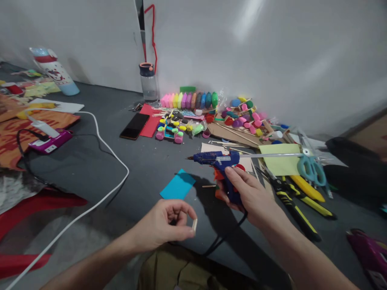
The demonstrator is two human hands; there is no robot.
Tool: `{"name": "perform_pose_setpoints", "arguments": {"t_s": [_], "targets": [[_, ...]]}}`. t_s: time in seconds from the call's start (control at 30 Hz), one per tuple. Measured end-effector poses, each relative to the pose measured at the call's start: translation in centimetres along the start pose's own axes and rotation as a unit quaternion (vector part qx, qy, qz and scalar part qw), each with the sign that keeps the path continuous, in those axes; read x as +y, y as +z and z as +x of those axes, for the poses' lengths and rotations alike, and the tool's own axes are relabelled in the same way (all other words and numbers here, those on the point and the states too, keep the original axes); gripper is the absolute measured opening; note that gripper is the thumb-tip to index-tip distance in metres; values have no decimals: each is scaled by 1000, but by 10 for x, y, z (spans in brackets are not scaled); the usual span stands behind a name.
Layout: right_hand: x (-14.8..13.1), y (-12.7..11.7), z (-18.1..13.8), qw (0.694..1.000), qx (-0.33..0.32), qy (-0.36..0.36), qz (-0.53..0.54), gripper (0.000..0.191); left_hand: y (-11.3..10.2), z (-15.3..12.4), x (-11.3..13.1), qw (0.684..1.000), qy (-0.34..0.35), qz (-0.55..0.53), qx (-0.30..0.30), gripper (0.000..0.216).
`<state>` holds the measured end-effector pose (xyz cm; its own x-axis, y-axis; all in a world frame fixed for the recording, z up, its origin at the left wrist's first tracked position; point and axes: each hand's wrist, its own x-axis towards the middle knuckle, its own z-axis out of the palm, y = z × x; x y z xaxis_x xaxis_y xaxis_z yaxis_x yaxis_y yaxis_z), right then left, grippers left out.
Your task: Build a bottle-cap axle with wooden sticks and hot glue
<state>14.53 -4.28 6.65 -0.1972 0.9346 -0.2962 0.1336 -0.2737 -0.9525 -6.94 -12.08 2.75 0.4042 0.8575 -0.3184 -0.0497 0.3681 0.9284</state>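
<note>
My right hand (246,191) is wrapped round the handle of a blue hot glue gun (208,158). Its nozzle points left, and a long clear glue stick (272,155) runs out of the back. Between thumb and forefinger, my left hand (169,223) pinches a short pale wooden piece (195,225) near the table's front edge. The nozzle is above that piece and apart from it. A blue sheet of paper (178,185) lies just beyond my left hand. Left of the glue gun's handle, a thin wooden stick (208,186) rests on the table.
Pliers (292,205), light-blue scissors (311,167) and a yellow-handled cutter (307,188) lie at right. A small model with pink wheels (169,131), a phone (135,125) and clay pots (190,100) stand farther back. A white cable (111,151) crosses the left side.
</note>
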Motion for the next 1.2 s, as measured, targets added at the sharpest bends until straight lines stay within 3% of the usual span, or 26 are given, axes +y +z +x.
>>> {"name": "perform_pose_setpoints", "arguments": {"t_s": [0.07,0.17,0.37,0.6,0.8,1.03,1.2], "targets": [[1,-2,-1,1000,16,11,18,54,1,6,-5,1000,7,31,2,21],[1,-1,0,999,21,16,34,56,-5,20,-2,990,70,109,53,19],[0,11,15,999,-12,20,44,52,-42,52,9,973,136,120,139,24],[9,51,44,990,-67,93,82,35,-81,29,11,937,184,81,286,31],[19,51,52,987,-57,117,90,29,-77,10,10,934,176,89,297,25],[21,43,60,986,-60,129,82,32,-62,22,11,937,178,92,285,24],[20,46,63,995,-56,70,36,28,-58,24,11,938,174,93,284,21]]}}
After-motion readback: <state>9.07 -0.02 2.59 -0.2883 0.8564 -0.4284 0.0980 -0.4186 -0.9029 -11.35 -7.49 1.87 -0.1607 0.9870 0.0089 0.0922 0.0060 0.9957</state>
